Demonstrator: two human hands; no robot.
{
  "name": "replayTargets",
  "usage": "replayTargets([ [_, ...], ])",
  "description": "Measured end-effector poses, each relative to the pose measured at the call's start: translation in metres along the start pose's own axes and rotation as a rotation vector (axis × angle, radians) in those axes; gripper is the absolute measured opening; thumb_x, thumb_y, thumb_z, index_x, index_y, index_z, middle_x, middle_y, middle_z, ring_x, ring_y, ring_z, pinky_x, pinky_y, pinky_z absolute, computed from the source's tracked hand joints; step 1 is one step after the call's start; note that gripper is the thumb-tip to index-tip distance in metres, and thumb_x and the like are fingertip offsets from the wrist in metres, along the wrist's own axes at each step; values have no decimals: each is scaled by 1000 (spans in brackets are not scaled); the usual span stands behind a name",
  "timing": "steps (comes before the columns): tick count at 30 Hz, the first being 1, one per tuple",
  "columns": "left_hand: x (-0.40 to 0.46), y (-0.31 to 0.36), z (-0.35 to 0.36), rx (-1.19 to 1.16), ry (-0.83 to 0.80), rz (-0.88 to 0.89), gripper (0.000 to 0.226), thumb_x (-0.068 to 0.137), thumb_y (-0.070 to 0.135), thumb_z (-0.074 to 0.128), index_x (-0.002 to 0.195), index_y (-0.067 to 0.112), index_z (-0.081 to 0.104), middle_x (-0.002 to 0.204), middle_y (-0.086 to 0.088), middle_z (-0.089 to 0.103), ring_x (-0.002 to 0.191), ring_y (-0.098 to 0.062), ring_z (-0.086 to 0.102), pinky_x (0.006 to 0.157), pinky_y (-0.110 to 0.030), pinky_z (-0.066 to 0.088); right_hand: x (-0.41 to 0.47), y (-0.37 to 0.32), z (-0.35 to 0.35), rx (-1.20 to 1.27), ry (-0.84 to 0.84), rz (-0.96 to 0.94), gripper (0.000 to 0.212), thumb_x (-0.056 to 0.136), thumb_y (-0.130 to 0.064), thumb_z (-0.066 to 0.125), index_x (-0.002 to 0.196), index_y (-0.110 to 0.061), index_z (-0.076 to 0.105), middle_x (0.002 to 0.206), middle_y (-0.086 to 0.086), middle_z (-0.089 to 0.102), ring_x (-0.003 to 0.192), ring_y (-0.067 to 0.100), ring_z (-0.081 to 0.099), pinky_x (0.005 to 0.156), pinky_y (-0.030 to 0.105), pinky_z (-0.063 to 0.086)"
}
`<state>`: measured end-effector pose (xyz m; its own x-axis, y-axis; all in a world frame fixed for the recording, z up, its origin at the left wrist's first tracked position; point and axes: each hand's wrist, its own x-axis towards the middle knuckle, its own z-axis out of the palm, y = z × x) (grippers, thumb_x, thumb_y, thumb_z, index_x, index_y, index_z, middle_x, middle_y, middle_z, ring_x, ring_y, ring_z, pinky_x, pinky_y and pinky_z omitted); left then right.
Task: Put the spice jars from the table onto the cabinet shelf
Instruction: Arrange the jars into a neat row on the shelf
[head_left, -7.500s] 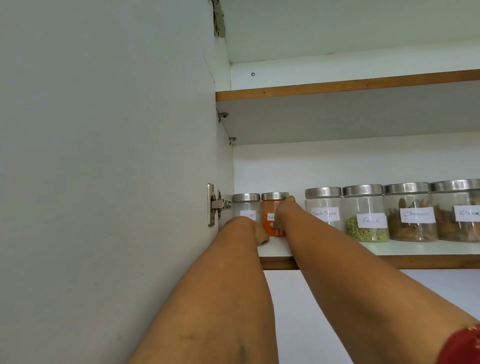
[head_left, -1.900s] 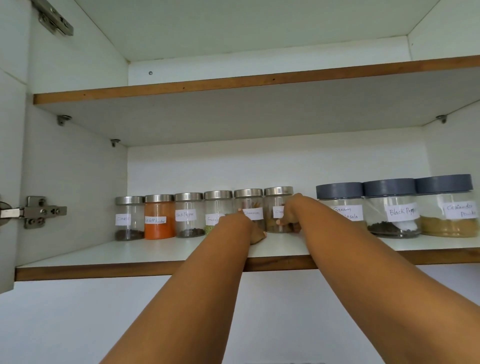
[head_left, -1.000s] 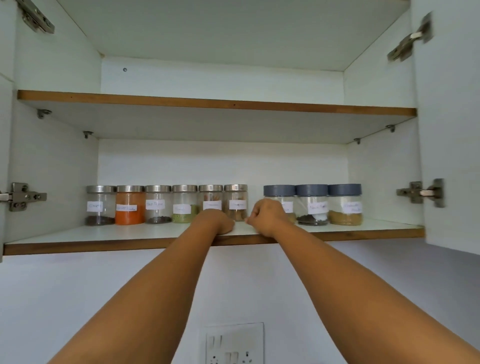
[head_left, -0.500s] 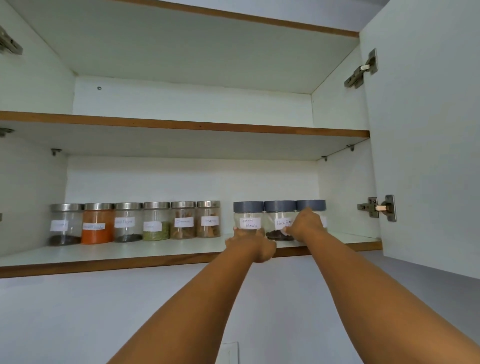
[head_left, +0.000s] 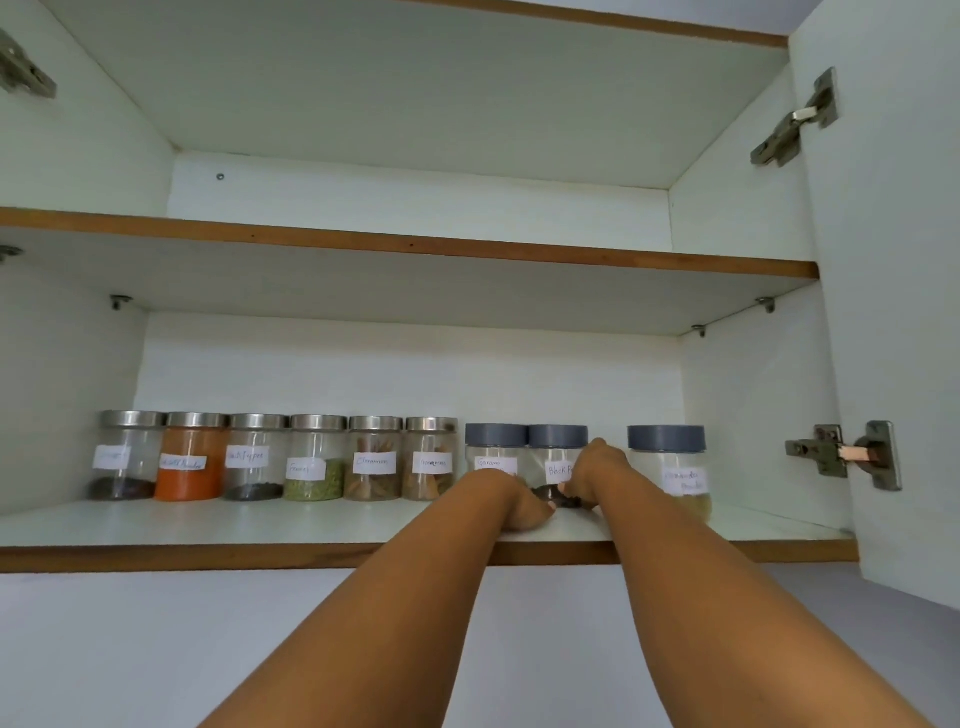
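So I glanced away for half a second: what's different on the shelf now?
Both hands moved: the right hand now grips the black pepper jar, pushed against the garam jar, leaving a gap to the coriander jar. The left hand rests below. The six steel-lidded jars stayed put.

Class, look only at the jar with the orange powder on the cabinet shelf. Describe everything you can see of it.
The orange powder jar is a clear, glass-looking cylinder with a brushed metal lid and a white handwritten label, too blurred to read. Orange powder fills it nearly to the lid. It stands upright, second from the left in the row on the lower shelf, close between two similar jars. Neither hand touches it.
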<state>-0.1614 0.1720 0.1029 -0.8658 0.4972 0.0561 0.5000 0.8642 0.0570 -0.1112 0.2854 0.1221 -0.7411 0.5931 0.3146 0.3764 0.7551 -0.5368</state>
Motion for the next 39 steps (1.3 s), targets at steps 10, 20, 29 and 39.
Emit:
replayTargets([
  [10, 27, -20, -2, 125, -6, 81, 68, 102, 55, 22, 157, 18, 6, 163, -9, 13, 148, -32, 17, 117, -46, 17, 42, -3, 21, -147, -47, -73, 57, 90, -28, 68, 134, -3, 42, 131, 12, 55, 117, 23, 57, 90, 24, 45],
  [20, 28, -17, 1, 105, 4, 51, 69, 102, 57, 22, 157, 20, 4, 163, -9, 12, 149, -31, 15, 118, -45, 15, 44, -1, 21, -111, -16, -95, 62, 89, -32, 68, 136, -3, 39, 132, 12, 53, 119, 23, 55, 90, 24, 44],
  [29, 19, -21, 9, -22, 78, 71, 59, 99, 51, 32, 152, 25, 29, 154, -9, 35, 136, -30, 39, 113, -48, 31, -9, 0, 28, -143, -52, -122, 44, 96, -20, 58, 135, -5, 46, 133, 12, 53, 119, 24, 54, 95, 27, 43],
  [39, -67, 39, 33, -75, 317, 171, 55, 100, 45, 25, 129, 13, 59, 129, -12, 61, 115, -28, 56, 94, -39, 45, -67, 39, -5, -55, 720, -343, 34, 84, -26, 62, 114, -11, 52, 114, 8, 54, 105, 25, 50, 79, 34, 46],
])
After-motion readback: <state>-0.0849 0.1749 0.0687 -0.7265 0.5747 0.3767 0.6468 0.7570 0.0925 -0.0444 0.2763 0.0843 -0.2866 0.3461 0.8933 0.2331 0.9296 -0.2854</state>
